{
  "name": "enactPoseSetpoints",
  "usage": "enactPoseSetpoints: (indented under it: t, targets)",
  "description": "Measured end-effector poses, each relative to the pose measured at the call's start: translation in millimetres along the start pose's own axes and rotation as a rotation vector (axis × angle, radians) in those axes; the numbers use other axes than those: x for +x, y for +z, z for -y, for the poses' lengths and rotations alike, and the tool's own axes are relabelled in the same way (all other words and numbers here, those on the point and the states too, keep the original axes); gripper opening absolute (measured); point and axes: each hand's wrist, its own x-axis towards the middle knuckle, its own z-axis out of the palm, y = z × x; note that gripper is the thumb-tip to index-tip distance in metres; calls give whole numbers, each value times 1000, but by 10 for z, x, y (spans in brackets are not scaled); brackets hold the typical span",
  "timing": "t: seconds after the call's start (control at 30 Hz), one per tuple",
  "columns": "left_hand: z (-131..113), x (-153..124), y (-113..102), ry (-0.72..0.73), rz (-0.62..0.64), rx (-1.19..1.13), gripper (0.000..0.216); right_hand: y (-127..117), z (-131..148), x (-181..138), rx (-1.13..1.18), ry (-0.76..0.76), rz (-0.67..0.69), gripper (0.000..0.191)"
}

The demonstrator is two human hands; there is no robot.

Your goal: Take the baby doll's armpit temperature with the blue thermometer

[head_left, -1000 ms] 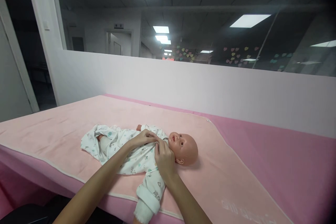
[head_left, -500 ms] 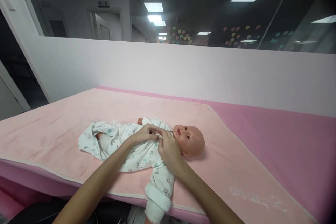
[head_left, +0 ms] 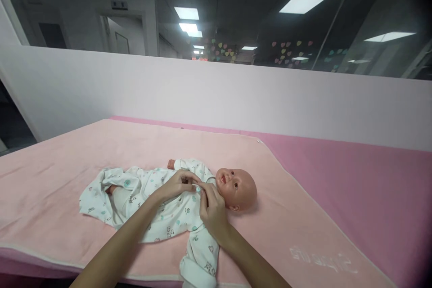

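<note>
At centre frame, left hand [head_left: 175, 185] and right hand [head_left: 211, 207] pinch the romper [head_left: 158, 198] at a doll's [head_left: 236, 188] chest; the doll lies lengthwise, head toward frame right, on a pink blanket [head_left: 286, 216].

The baby doll [head_left: 189, 198] lies on the blanket [head_left: 286, 216], head to the right; both hands meet on its chest, the wall [head_left: 236, 94] far behind.

We get one head-worn view, looking forward and down, close over our own fingers [head_left: 199, 187]. Beyond the fingertips it faces a white wall [head_left: 216, 94] and glass.
</note>
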Motion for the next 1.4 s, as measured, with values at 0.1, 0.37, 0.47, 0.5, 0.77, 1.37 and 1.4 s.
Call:
enactPoseSetpoints:
  t: [0.1,0.37,0.47,0.5,0.77,1.37,1.4]
  targets:
    - [-17,-18,-1,27,-11,-10,22,8,8,-10,41,28,-21,26]
    - [-57,-28,15,22,-9,-103,21,34,-15,-3,35,-21,-61,20]
    - [-102,-51,33,19,-36,-33,21,28,-11,6,12,-42,-40,19]
    - [-115,-58,37,19,-51,3,21,24,-10,8,6,-51,-27,19]
    - [-76,-61,10,52,-120,126,23,32,-18,36,-21,-96,-42,23]
    - [-42,-62,6,106,-159,195,18,43,-6,50,-104,-29,-47,21]
    - [-25,-54,2,115,-164,203,17,43,-5,50,-117,-28,-38,21]
